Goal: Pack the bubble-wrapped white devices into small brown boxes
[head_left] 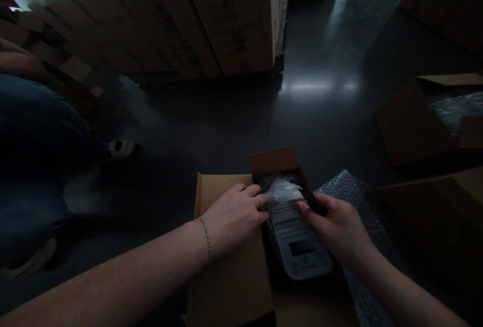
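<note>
An open cardboard box [230, 284] stands in front of me, flaps spread. Inside lies a pale device [307, 259] with a dark rectangular screen and rounded lower corners. Clear plastic wrap [283, 191] is bunched above a printed white sheet or panel [285, 212]. My left hand [241, 211] lies over the left flap, its bent fingers closed at the box's inner edge beside the wrap; what they grip is hidden. My right hand [335, 219] pinches a dark, flat, pointed piece [313, 201] over the device's right side. Whether this is a blade or cardboard is unclear.
Bubble wrap [345, 188] hangs at the box's right. More open cartons [415, 120] stand on the right, one with plastic inside. Large stacked cartons [226, 20] fill the far side across the dark floor [320, 115]. At left stands another person in jeans [41, 120].
</note>
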The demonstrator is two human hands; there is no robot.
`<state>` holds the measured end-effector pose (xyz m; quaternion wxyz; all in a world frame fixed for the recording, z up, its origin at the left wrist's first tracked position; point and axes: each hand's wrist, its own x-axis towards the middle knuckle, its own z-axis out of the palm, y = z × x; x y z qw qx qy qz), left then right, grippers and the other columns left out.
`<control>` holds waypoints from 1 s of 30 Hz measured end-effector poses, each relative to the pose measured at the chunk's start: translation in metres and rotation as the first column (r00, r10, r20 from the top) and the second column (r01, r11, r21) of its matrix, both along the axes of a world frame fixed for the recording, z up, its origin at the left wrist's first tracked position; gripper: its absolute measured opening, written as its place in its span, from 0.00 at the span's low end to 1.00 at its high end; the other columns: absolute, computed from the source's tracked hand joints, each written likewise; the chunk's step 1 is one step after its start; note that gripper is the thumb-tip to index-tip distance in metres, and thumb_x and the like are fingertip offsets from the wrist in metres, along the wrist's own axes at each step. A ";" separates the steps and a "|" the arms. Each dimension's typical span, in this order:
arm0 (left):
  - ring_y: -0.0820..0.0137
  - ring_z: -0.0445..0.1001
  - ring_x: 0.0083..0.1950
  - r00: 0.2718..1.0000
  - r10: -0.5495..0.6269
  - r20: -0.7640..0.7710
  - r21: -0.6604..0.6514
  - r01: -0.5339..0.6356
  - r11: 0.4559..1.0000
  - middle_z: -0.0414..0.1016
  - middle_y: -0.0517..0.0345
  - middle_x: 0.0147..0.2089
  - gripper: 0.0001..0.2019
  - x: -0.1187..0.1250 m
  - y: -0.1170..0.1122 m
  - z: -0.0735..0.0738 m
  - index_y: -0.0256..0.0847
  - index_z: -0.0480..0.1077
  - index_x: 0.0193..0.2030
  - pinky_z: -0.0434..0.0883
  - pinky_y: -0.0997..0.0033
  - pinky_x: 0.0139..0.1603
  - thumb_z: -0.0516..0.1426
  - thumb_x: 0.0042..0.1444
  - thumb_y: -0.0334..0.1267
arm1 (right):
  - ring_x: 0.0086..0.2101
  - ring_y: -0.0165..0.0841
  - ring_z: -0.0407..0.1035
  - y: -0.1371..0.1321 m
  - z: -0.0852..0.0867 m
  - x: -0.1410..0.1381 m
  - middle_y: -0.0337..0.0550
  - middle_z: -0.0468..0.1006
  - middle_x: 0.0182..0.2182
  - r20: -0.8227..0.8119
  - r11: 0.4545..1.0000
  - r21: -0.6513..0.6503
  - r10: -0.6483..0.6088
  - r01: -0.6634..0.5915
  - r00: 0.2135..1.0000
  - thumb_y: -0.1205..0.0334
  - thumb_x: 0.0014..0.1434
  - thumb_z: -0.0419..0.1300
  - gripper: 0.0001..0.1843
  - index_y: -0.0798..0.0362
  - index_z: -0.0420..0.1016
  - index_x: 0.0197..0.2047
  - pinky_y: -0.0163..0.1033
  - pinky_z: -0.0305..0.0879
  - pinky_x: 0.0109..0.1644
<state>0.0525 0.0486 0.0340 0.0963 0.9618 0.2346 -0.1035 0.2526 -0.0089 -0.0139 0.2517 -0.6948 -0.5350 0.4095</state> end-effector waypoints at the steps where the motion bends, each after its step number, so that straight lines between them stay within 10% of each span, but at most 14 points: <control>1: 0.62 0.60 0.49 1.000 0.000 0.003 -0.003 0.000 1.000 0.68 0.57 0.48 0.11 0.000 0.000 0.000 0.46 0.68 0.43 0.59 0.62 0.42 0.52 0.53 0.36 | 0.27 0.33 0.69 0.000 0.000 0.000 0.40 0.75 0.26 0.004 1.000 -0.006 0.002 -0.002 1.000 0.52 0.53 0.52 0.14 0.52 0.73 0.34 0.34 0.60 0.26; 30: 0.63 0.60 0.47 0.999 -0.032 -0.035 0.040 0.033 0.999 0.65 0.56 0.47 0.12 0.003 -0.002 -0.002 0.48 0.66 0.45 0.57 0.64 0.40 0.50 0.54 0.37 | 0.29 0.32 0.68 0.000 0.001 -0.006 0.38 0.74 0.26 0.187 0.999 0.047 -0.009 0.000 0.982 0.54 0.52 0.53 0.11 0.50 0.72 0.31 0.34 0.57 0.30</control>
